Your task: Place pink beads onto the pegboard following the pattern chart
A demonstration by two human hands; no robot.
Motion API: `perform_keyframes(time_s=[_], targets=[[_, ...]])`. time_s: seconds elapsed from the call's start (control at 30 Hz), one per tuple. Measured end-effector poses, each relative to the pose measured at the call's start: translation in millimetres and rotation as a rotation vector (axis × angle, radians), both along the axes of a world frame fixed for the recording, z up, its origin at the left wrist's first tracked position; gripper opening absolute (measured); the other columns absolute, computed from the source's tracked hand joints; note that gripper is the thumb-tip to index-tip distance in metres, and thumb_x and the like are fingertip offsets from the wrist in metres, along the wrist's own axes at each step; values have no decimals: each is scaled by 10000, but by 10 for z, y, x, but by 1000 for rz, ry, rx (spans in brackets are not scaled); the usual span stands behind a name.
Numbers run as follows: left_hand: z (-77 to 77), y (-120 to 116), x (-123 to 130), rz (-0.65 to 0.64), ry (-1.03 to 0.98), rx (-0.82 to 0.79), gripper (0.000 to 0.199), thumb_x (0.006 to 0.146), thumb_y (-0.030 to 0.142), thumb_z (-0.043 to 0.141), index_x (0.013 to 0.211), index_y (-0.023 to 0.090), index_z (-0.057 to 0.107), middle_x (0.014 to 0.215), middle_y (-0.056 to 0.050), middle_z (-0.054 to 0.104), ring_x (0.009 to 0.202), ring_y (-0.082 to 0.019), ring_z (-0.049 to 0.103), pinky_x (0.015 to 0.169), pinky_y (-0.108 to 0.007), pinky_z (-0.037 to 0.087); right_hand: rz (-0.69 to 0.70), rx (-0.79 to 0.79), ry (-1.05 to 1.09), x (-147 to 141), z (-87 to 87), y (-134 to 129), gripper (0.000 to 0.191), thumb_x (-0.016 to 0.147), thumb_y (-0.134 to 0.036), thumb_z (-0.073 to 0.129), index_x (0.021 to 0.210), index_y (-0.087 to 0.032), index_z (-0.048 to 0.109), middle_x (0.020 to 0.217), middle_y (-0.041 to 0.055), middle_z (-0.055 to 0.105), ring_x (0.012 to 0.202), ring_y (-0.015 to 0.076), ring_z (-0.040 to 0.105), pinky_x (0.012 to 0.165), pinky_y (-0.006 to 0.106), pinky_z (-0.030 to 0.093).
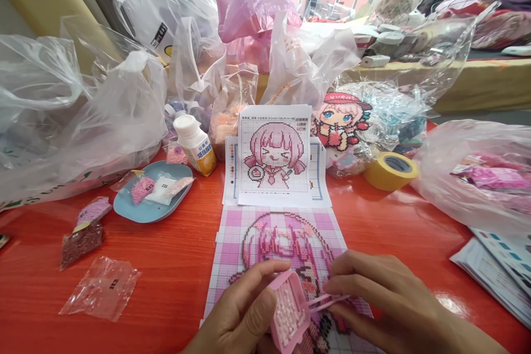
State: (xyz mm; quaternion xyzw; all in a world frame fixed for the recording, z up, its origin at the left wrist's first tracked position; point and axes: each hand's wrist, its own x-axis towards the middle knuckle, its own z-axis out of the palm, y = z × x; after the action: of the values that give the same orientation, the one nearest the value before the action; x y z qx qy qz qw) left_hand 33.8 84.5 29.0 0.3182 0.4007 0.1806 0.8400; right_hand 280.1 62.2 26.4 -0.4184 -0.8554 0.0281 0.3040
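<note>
My left hand (249, 304) is closed round a small pink tray (306, 318) that holds many pale pink beads (287, 310) in rows. With its fingers closed, my right hand (373, 293) grips pink tweezers (326, 302), whose tips are at the tray's right edge. Beneath both hands lies a checked pegboard (228, 232) with a partly visible bead picture of a pink-haired figure (286, 238); my hands and the tray cover its lower part. Behind it stands a printed pattern sheet (276, 157) showing a similar figure.
A blue plate (124, 207) with bead bags, loose bead bags (83, 243) and an opened clear bag (103, 290) lie at left. A white bottle (194, 144), yellow tape roll (390, 171), finished bead figure (341, 121) and bulging plastic bags (477, 177) stand around the board. Papers (493, 271) lie at right.
</note>
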Motion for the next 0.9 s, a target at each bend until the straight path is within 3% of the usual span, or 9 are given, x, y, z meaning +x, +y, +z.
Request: perform_keyframes(time_s=[0.33, 0.7, 0.9], targets=[[-47, -7, 1, -7, -12, -24, 796, 739, 688, 661, 1330, 200, 450, 701, -27, 705, 589, -120, 628, 550, -217, 347, 26, -31, 26, -42, 8, 9, 187, 1013, -330, 450, 966, -243, 609, 816, 2, 688, 690, 88, 674, 638, 183, 513], [-116, -30, -27, 14, -63, 0, 652, 821, 611, 630, 1325, 225, 485, 741, -51, 717, 643, -171, 686, 639, -261, 465, 18, 6, 24, -2, -35, -21, 161, 996, -280, 465, 973, -226, 615, 827, 28, 693, 702, 122, 681, 622, 215, 526], [-96, -1, -40, 15, -21, 34, 707, 822, 653, 591, 1340, 184, 482, 686, -61, 721, 604, -148, 683, 515, -188, 386, -18, 28, 57, 6, 49, 33, 138, 986, -256, 480, 929, -221, 601, 773, 11, 673, 650, 108, 656, 558, 206, 492]])
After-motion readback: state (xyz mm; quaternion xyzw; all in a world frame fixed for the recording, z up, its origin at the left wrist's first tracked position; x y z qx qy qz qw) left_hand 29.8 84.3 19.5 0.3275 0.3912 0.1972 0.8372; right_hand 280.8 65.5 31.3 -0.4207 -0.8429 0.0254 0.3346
